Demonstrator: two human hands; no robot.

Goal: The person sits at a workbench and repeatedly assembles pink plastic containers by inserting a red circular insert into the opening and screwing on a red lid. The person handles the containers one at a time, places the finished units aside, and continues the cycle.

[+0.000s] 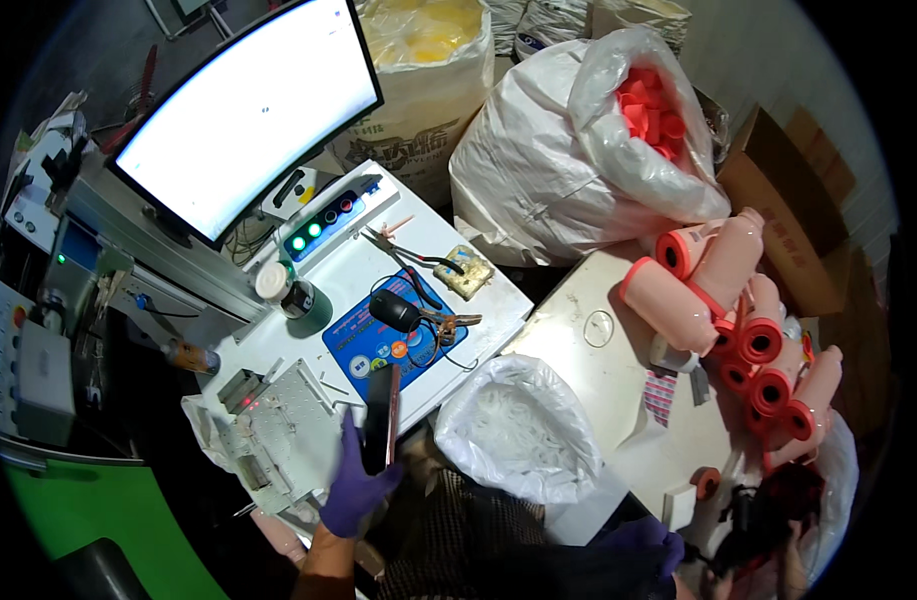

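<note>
My left hand (358, 482), in a purple glove, is closed around a dark, flat, phone-like slab (379, 415) with a reddish edge. The slab stands steeply over the front edge of the white desk (488, 315). My right hand (646, 540), also in a purple glove, is low at the right beside a pale sheet; its fingers are too dark to read. Near the left hand are a metal fixture (283, 430) and a blue mouse pad (353, 350) with a black mouse (394, 311). A white bag (518, 425) of clear rings stands between my hands.
A lit monitor (258, 105) and a button panel (323, 225) stand at the back. Pliers (403, 255), a yellowish sponge (465, 272) and a jar (303, 305) are on the desk. Pink bottles (668, 305) crowd the right table. Another person's arm (793, 560) shows lower right.
</note>
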